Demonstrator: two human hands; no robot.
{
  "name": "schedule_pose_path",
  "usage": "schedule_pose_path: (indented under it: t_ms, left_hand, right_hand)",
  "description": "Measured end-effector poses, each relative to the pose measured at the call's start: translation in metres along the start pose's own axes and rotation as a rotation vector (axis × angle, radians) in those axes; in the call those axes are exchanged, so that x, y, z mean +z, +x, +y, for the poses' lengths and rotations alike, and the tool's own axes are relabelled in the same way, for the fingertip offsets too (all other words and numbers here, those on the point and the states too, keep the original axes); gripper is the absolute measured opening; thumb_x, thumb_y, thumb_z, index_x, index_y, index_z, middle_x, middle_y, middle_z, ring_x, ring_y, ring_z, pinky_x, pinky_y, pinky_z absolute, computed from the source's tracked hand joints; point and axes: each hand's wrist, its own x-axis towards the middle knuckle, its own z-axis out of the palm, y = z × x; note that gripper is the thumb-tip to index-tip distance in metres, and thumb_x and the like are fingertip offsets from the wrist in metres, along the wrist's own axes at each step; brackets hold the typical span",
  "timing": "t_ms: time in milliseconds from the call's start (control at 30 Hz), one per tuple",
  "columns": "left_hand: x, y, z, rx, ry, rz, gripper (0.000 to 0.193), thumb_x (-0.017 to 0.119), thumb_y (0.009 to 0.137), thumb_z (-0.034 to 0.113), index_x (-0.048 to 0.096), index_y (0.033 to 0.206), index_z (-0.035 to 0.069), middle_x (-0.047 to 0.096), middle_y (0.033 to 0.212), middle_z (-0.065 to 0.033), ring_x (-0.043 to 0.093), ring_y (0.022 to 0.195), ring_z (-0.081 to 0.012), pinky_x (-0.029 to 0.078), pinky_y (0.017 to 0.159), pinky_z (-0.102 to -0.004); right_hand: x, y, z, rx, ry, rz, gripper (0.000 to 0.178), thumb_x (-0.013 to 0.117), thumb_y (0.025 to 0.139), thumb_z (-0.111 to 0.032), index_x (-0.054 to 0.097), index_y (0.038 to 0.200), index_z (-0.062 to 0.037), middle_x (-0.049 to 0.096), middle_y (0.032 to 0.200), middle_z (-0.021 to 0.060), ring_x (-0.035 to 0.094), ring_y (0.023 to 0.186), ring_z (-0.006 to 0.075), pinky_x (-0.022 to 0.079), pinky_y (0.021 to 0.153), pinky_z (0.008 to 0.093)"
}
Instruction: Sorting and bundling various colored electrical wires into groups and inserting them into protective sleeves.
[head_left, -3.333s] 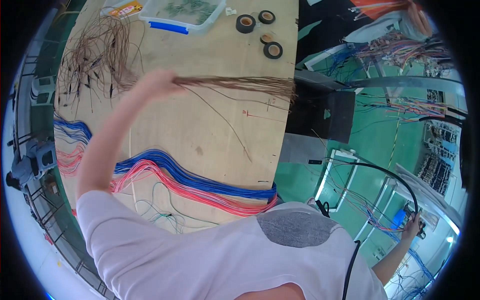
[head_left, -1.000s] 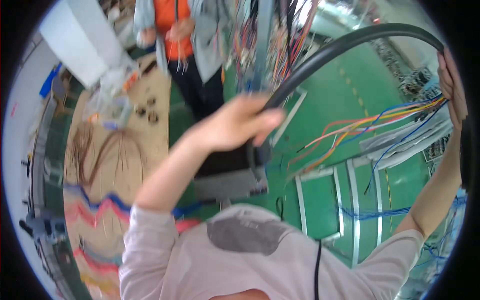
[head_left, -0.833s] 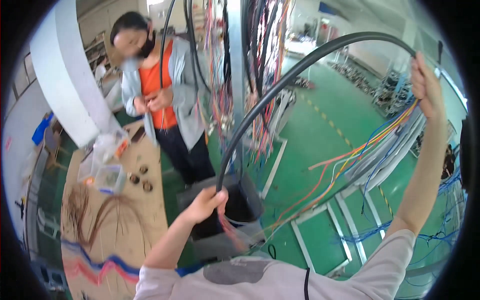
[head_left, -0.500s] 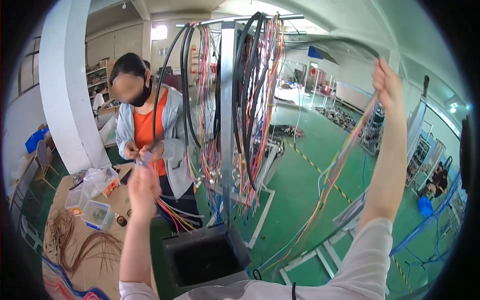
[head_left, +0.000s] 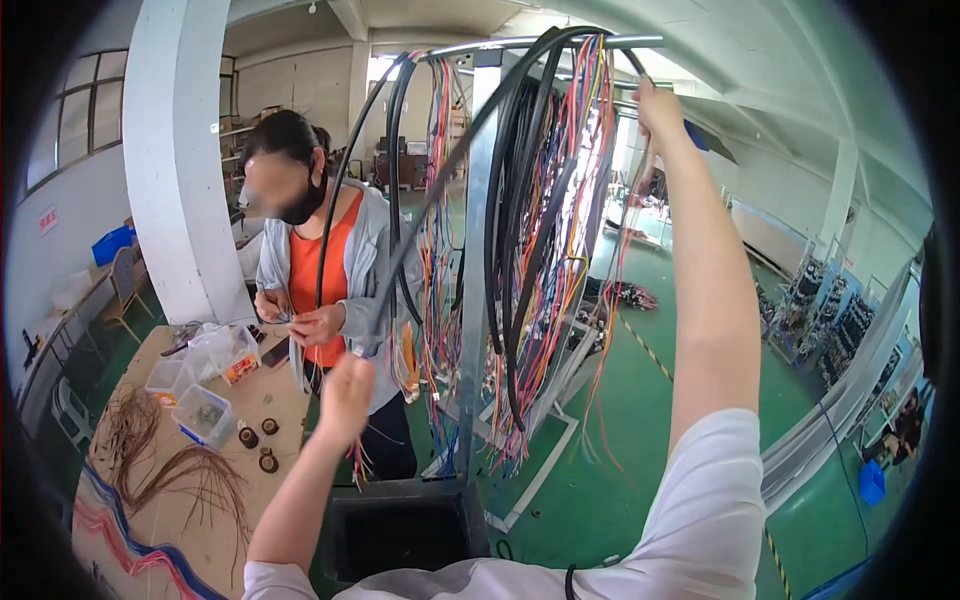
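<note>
My right hand [head_left: 658, 108] is raised at the upper right, closed around a black cable [head_left: 436, 190] just past the end of a metal bar [head_left: 636, 41]. Below that hand hang loose coloured wires [head_left: 603, 375]. The cable arches over the bar and slants down to my left hand [head_left: 347, 400], which is closed around its lower end, slightly blurred. Short coloured wire ends [head_left: 357, 462] dangle below the left hand. More black cables [head_left: 497, 250] and many coloured wires [head_left: 432, 340] with small pale connectors hang from the bar beside a metal post [head_left: 482, 180].
A co-worker [head_left: 325, 235] in a grey jacket and orange top handles thin wires across from me. On the table [head_left: 290, 410] lie plastic tubs [head_left: 203, 415], tape rolls [head_left: 268, 460] and brown wires [head_left: 195, 480]. A dark open bin [head_left: 345, 500] stands below the post.
My right hand has moved left, close to the bar, and the cable now lies over it. My left hand has shifted right and slightly down. The view has turned a little.
</note>
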Motion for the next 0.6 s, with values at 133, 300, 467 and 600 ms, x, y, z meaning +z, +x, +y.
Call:
schedule_pose_path:
  t_ms: [133, 300, 467, 600]
  left_hand:
    - [0.028, -0.018, 0.001, -0.022, -0.025, -0.199, 0.025, 0.039, 0.088, 0.023, 0.038, 0.070, 0.006, 0.036, 0.054, 0.0019, 0.034, 0.044, -0.0057, 0.029, 0.041, -0.0195]
    - [0.050, 0.006, 0.021, -0.151, -0.352, -0.308, 0.023, 0.043, 0.086, 0.022, 0.042, 0.093, 0.001, 0.042, 0.060, -0.0013, 0.040, 0.046, -0.0097, 0.034, 0.042, -0.0218]
    - [0.055, 0.052, 0.065, -0.196, -0.608, -0.313, 0.028, 0.045, 0.084, 0.027, 0.042, 0.102, 0.005, 0.041, 0.063, 0.0006, 0.034, 0.043, -0.0068, 0.027, 0.039, -0.0191]
    - [0.033, 0.078, 0.111, -0.035, -0.638, -0.104, 0.018, 0.042, 0.086, 0.028, 0.044, 0.087, 0.009, 0.031, 0.055, 0.0064, 0.027, 0.041, -0.0033, 0.019, 0.035, -0.0181]
  right_hand:
    - [-0.003, -0.097, -0.016, -0.937, -0.332, 0.882, 0.022, 0.048, 0.076, -0.016, 0.053, 0.089, 0.0016, 0.052, 0.081, 0.0161, 0.049, 0.080, 0.0311, 0.036, 0.074, 0.0419]
    - [0.048, -0.184, 0.019, -0.335, 0.052, 0.232, 0.036, 0.050, 0.081, -0.025, 0.047, 0.101, 0.0037, 0.053, 0.080, 0.0100, 0.053, 0.073, 0.0186, 0.043, 0.064, 0.0282]
    - [0.068, -0.186, -0.027, -0.091, 0.725, -0.143, 0.022, 0.043, 0.085, -0.020, 0.045, 0.081, 0.0014, 0.050, 0.068, 0.0087, 0.051, 0.052, 0.0133, 0.043, 0.045, 0.0258]
    - [0.076, -0.143, -0.057, -0.128, 0.643, -0.033, 0.024, 0.044, 0.084, -0.020, 0.042, 0.069, -0.0012, 0.043, 0.052, 0.0053, 0.040, 0.037, 0.0110, 0.032, 0.031, 0.0262]
